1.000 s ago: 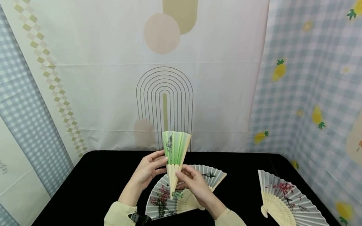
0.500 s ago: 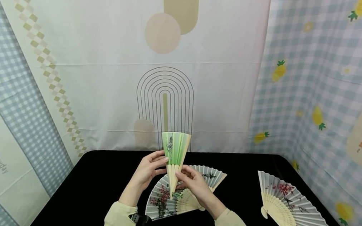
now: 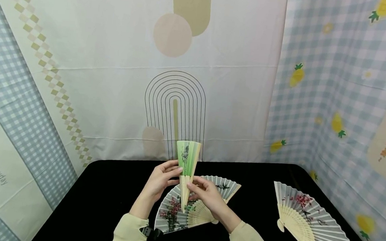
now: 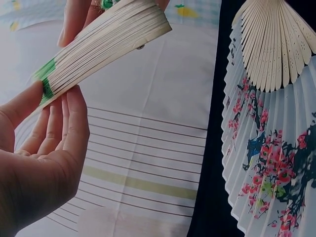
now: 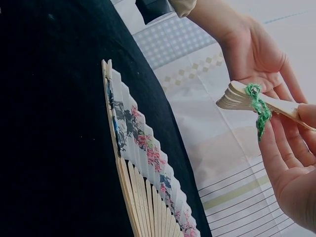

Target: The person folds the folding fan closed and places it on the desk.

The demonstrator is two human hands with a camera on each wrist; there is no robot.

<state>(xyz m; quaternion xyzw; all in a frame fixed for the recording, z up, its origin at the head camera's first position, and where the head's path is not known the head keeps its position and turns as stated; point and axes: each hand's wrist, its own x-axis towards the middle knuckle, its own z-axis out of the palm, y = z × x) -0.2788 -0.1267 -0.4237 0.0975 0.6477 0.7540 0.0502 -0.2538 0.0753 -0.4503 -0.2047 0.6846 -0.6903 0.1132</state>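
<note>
A green folding fan (image 3: 187, 158), mostly folded, stands nearly upright over the black table with its narrow end down. My left hand (image 3: 159, 179) holds its left side where green leaf meets pale ribs. In the left wrist view, the thumb and fingers of the left hand (image 4: 44, 163) pinch the stacked ribs. My right hand (image 3: 208, 198) pinches the lower ribs from the right. A green cord (image 5: 257, 106) hangs at the fan's narrow end in the right wrist view. Behind the hands lies a spread white floral fan (image 3: 173, 210), partly covered by them.
Another spread white fan (image 3: 318, 227) with red blossoms lies at the right of the black table (image 3: 104, 189). A pale patterned curtain (image 3: 118, 102) hangs behind the table, and a checked pineapple curtain (image 3: 304, 107) hangs at the right.
The green fan has become narrower, its left edge drawn toward the right. My left hand has shifted slightly right with it, while the right hand has stayed in place.
</note>
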